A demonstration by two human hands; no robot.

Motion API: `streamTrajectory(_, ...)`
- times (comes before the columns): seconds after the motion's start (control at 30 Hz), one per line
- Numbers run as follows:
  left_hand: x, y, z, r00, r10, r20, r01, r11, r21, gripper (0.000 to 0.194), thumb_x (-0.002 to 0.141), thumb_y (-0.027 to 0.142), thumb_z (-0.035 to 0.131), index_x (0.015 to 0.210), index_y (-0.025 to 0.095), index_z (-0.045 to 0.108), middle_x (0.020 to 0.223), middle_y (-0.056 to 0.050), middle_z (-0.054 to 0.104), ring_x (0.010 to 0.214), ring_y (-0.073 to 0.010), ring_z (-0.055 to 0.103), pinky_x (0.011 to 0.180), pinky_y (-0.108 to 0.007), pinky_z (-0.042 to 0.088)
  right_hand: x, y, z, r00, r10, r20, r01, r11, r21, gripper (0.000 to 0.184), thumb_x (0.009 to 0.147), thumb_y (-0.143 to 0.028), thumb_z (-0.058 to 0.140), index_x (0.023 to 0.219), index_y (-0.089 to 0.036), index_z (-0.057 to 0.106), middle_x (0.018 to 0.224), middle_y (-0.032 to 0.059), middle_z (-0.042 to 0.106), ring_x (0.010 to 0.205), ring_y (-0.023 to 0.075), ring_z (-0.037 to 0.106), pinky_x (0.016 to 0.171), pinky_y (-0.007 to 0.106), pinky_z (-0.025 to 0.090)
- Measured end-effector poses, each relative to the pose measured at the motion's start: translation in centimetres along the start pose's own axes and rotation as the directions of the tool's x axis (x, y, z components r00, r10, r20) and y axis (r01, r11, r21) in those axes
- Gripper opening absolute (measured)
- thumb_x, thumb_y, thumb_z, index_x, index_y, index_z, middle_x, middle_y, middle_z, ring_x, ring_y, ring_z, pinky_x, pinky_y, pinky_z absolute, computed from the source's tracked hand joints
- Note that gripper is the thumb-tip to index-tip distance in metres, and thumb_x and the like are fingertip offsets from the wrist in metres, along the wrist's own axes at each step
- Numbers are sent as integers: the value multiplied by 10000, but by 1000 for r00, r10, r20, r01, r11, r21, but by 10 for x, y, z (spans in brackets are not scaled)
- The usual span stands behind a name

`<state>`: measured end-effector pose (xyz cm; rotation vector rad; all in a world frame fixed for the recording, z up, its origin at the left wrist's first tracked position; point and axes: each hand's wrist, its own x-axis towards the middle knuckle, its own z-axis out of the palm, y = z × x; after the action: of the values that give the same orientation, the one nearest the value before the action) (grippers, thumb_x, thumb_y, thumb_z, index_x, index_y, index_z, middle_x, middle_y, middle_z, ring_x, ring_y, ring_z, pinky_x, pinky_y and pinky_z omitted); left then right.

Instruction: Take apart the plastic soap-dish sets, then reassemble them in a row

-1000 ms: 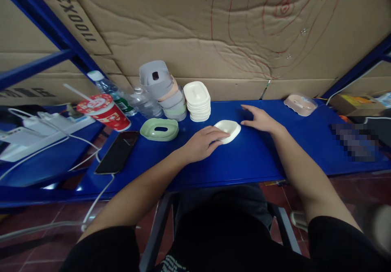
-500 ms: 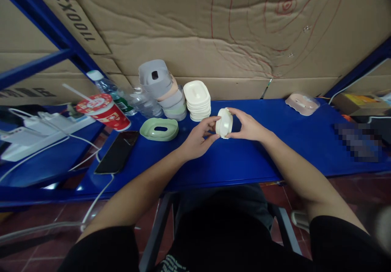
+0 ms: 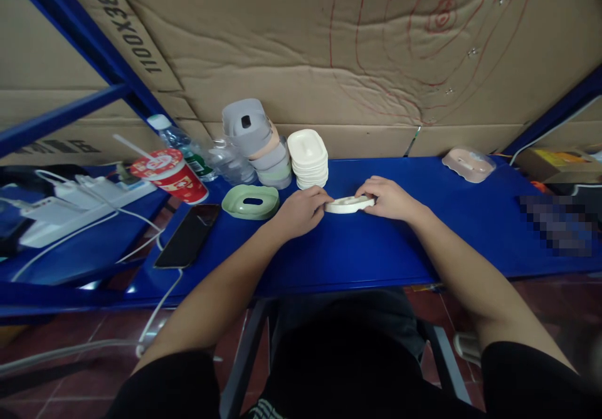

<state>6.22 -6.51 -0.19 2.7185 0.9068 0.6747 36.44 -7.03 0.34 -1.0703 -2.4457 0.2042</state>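
A shallow cream plastic lid (image 3: 347, 205) is held level, low over the blue tabletop. At its left end my left hand (image 3: 303, 211) pinches the edge between thumb and fingers. My right hand (image 3: 386, 198) grips the opposite end the same way. Whether the lid touches the table I cannot tell. Behind my left hand stands a stack of similar cream lids (image 3: 308, 155). To the left lies a green oval tray (image 3: 251, 202) with a slot in its floor. Behind that leans a stack of grey, peach and green trays (image 3: 261, 146).
On the left are a black phone (image 3: 188, 236), a tilted red cup (image 3: 176, 177) with a straw, a plastic bottle (image 3: 185, 149) and a white power strip (image 3: 87, 212) with cables. A wrapped pink tray (image 3: 465, 164) lies at the far right. Cardboard (image 3: 282, 49) walls the back.
The lid has gone from standing on its side, raised in both hands, to lying level and lower. Both hands have turned with it. The view has shifted slightly.
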Motion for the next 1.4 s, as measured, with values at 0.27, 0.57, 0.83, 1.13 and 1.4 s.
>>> streamTrajectory(0.27,-7,-23,-38,846,-530,62,468,794,388,424,1032,501,585,1256,158,693,1190,-170,762,1137,-346,721,956,-429,538,1,-10,2,987,-13,160,9,1000,23,569,695,-608,951,1094,-257,745,860,13,689,845,238,632,791,363,462)
streamTrajectory(0.57,-15,-32,-61,744,-668,35,551,642,533,518,905,683,698,1132,217,709,1248,-167,743,1099,-367,734,881,-427,574,0,-11,6,987,20,162,-37,994,102,681,800,-666,859,1337,-264,745,1193,98,726,1085,291,690,899,406,550)
streamTrajectory(0.83,-17,-44,-61,690,-703,172,509,641,575,459,919,459,690,1270,166,652,1191,-197,781,1138,-395,744,896,-445,572,-3,5,9,978,60,201,-83,991,107,673,777,-704,856,1295,-282,769,1273,97,756,1203,343,670,1049,523,528)
streamTrajectory(1.13,-14,-6,-61,888,-451,-89,455,890,24,534,857,286,692,1382,206,636,762,22,664,657,-179,624,657,-317,484,-2,6,4,976,80,201,-103,989,106,542,846,-712,792,1081,-224,810,1086,93,758,999,285,718,894,444,563)
streamTrajectory(1.4,-12,15,-53,851,-194,-489,-168,780,-602,300,908,350,820,1150,209,712,744,26,667,545,-83,557,495,-204,427,-1,-5,5,997,71,-8,-68,981,182,1070,796,-762,812,1675,-298,418,1507,155,626,1267,374,670,1115,568,536)
